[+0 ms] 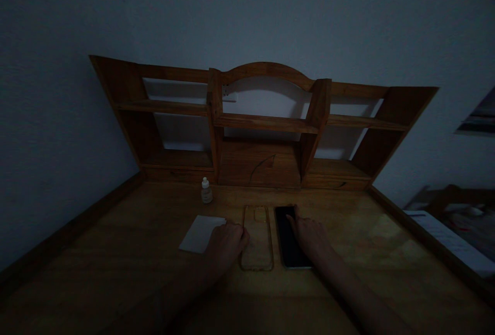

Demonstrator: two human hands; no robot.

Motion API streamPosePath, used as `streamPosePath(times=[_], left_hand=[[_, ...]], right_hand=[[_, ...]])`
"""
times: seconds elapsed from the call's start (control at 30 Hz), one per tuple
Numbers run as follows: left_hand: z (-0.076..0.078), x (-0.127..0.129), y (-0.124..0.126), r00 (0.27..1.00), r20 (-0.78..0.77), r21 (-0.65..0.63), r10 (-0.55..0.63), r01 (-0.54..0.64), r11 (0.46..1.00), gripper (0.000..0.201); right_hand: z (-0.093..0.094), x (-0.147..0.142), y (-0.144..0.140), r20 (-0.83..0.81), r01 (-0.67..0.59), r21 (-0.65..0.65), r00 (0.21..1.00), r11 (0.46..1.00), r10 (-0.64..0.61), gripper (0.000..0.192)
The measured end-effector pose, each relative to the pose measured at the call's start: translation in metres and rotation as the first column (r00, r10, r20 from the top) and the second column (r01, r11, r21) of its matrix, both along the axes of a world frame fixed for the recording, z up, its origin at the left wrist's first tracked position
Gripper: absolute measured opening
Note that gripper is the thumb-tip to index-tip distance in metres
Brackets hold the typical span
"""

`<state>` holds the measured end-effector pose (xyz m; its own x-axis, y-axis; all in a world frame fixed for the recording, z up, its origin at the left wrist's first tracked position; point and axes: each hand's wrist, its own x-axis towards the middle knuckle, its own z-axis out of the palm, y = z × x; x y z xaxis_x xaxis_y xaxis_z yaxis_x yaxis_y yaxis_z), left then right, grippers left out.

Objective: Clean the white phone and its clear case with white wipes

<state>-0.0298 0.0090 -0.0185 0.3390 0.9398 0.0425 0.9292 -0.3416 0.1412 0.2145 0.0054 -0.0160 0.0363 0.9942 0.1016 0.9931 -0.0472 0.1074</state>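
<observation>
Wood, warm and smooth with a faint sheen, makes up the desk (116, 273), and a raised lip is seen along its left and right edges. Two flat things are laid side by side near the middle of it. A clear phone case (258, 239), thin and glossy with rounded corners and a camera cut-out at its far end, is laid on the left; a phone (289, 242), a dark glassy slab with a pale rim, is laid just beside it on the right, the two long edges running parallel with a narrow gap between.

The left hand (226, 245) is rested palm down at the left edge of the case, its fingers loosely curled and nothing gripped; whether the case is actually touched cannot be told in the dim light. The right hand (311, 239) is laid over the right side of the phone, fingers extended and slightly spread, the fingertips resting on the dark glass without closing round it.

A pale square cloth (199, 233), matte and flat, is spread just left of the left hand. A small plastic dropper bottle (206, 191) with a white cap is stood upright farther back. Behind it, a wooden shelf unit (266, 123) with an arched top rail is set against the plain wall.
</observation>
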Motion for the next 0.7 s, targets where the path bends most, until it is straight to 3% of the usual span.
streamPosePath(times=[0.7], left_hand=[[-0.003, -0.004, 0.004, 0.999, 0.046, -0.09, -0.008, 0.012, 0.996, 0.043]], right_hand=[[-0.008, 0.012, 0.008, -0.022, -0.058, 0.016, 0.998, 0.998, 0.058, 0.053]])
